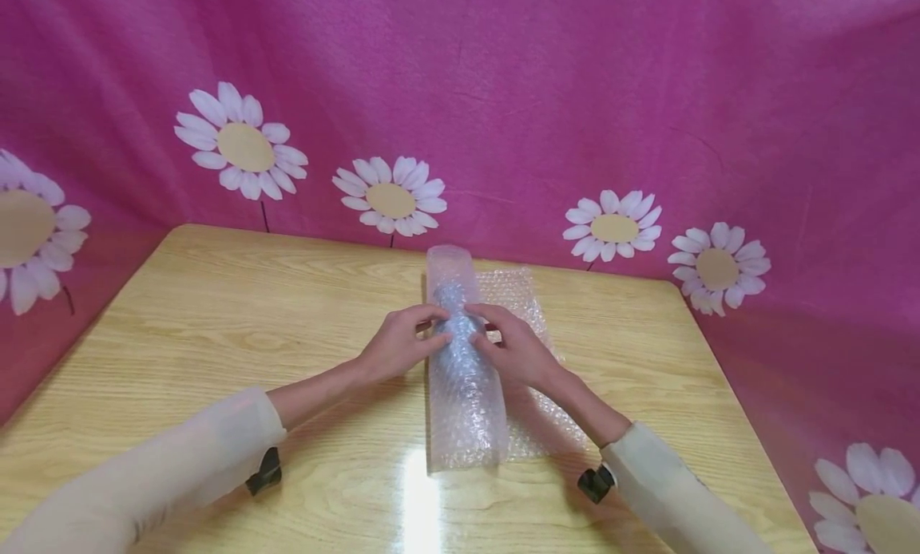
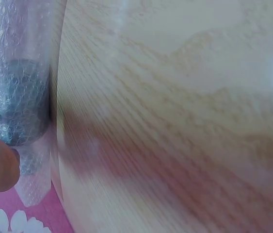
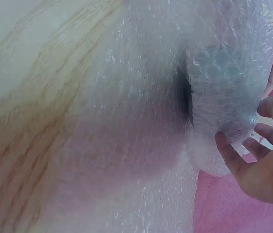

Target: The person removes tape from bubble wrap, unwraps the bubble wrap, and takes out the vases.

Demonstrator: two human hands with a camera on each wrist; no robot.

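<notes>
A roll of bubble wrap (image 1: 467,410) lies lengthwise on the table, wound around a grey-blue, rounded object (image 2: 24,102) that shows dimly through the layers. What that object is, I cannot tell. From the left side my left hand (image 1: 406,342) touches the top of the roll with thumb and fingertips. My right hand (image 1: 521,346) mirrors it on the right side, its fingers (image 3: 231,155) spread and loosely bent against the plastic. Both sets of fingertips rest over the bulge of the wrapped object. A flat tail of bubble wrap (image 1: 539,426) extends right from under the roll, beneath my right forearm.
The wood-grain table (image 1: 251,298) reaches back to a pink cloth (image 1: 503,99) printed with large white daisies, which also hangs along the sides. The roll's far end comes close to the table's back edge. Light glares off the tabletop in front of the roll.
</notes>
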